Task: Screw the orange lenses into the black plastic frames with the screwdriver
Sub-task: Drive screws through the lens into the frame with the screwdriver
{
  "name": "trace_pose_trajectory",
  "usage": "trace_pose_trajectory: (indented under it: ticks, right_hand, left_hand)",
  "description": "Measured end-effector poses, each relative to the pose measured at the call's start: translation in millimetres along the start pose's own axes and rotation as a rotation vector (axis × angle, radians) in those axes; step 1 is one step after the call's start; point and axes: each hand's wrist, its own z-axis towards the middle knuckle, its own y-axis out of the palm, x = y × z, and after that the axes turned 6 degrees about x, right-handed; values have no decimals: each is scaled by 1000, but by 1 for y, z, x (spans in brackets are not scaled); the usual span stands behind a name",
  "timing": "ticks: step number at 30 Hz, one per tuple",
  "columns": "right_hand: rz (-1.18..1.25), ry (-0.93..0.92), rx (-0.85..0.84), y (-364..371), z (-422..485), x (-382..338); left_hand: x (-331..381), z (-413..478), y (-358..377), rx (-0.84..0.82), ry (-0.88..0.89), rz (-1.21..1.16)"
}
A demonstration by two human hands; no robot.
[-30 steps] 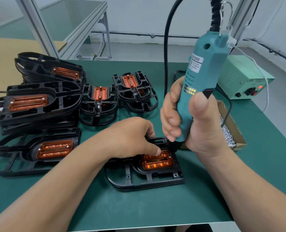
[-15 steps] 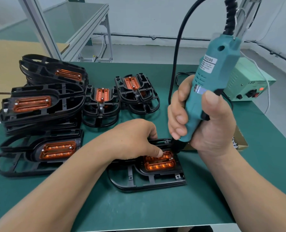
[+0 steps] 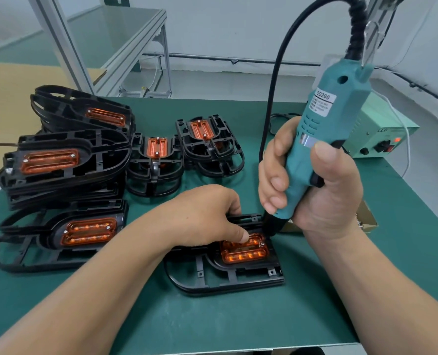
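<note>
A black plastic frame (image 3: 220,280) lies flat on the green mat in front of me, with an orange lens (image 3: 246,253) seated in its right end. My left hand (image 3: 205,216) rests on the frame, its thumb pressing the lens's upper edge. My right hand (image 3: 315,185) grips a teal electric screwdriver (image 3: 325,124), held nearly upright. Its black nose (image 3: 271,225) stands just above the lens's top right corner, where a silver screw (image 3: 262,243) shows.
Stacks of black frames with orange lenses (image 3: 59,162) fill the left of the mat, and two smaller stacks (image 3: 207,144) stand behind. A green power supply (image 3: 382,134) sits at the far right. A cardboard box of screws (image 3: 366,221) peeks out behind my right wrist.
The screwdriver has lifted slightly up and to the right off the lens corner. My left hand stays on the frame and lens.
</note>
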Motion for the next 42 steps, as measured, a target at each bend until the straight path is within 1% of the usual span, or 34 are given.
trace_pose_trajectory:
  ticks: [7, 10, 12, 15, 18, 19, 21, 23, 25, 26, 28, 31, 37, 42]
  right_hand:
    - [-5, -3, -27, -3, 1, -2]
    - [-40, -55, 16, -5, 5, -6]
    - [-19, -92, 97, -8, 8, -9]
    - [56, -132, 277, -17, 9, -9]
    - [127, -129, 454, -25, 9, -7]
    - [151, -124, 514, -28, 9, -7]
    - [206, -110, 622, -33, 11, -7]
    - [262, -96, 702, -36, 13, -7]
    - [294, -89, 753, -40, 14, -7]
    - [301, -88, 767, -41, 14, -7]
    - [301, -88, 777, -42, 14, -6]
    - [297, -89, 767, -40, 15, -5]
    - [299, -89, 755, -37, 15, -4]
    - [310, -94, 748, -36, 14, -5]
  left_hand:
    - [3, -2, -2, -13, 1, -9]
    - [3, -2, -2, -11, -11, -3]
    - [2, -1, -2, -17, -18, -4]
    - [-1, 1, -2, -34, -15, -7]
    - [-7, 1, -4, -33, -7, -95]
    - [-10, 1, -4, -32, -11, -149]
    - [-13, 4, -6, 38, -39, -330]
    - [-14, 6, -9, 91, -115, -676]
    - [-12, 6, -13, 23, -135, -1055]
    - [-11, 5, -15, -3, -127, -1174]
    - [-10, 4, -15, -48, -104, -1281]
    - [-11, 5, -12, -75, -100, -1307]
    - [-10, 4, -9, -61, -81, -1236]
    - [-4, 2, -10, -6, -60, -1094]
